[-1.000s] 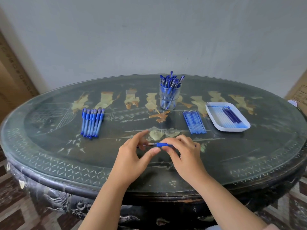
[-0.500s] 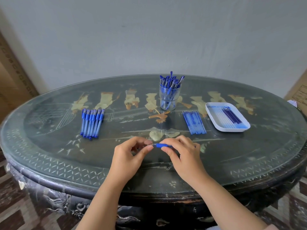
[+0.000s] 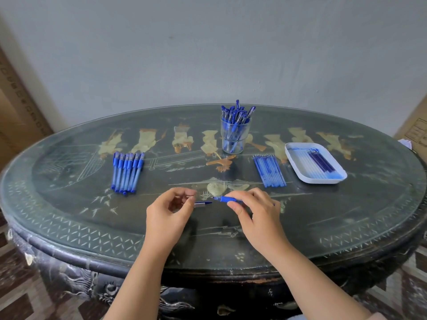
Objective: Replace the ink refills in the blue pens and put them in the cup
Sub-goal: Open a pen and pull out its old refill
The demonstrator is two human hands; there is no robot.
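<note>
Left hand (image 3: 169, 211): fingers pinched the silver tip piece (image 3: 202, 204).
Right hand (image 3: 256, 213): fingers gripped the blue pen barrel (image 3: 227, 199), just apart from it.
Cup (image 3: 235, 140): upright, holding pens (image 3: 233, 117).

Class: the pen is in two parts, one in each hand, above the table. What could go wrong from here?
1. The small tip piece is only pinched by the left hand, so it might slip and roll away across the smooth table.
2. The loose refills lie close beside the tray, which also holds refills, so used and new ones could get mixed up.
</note>
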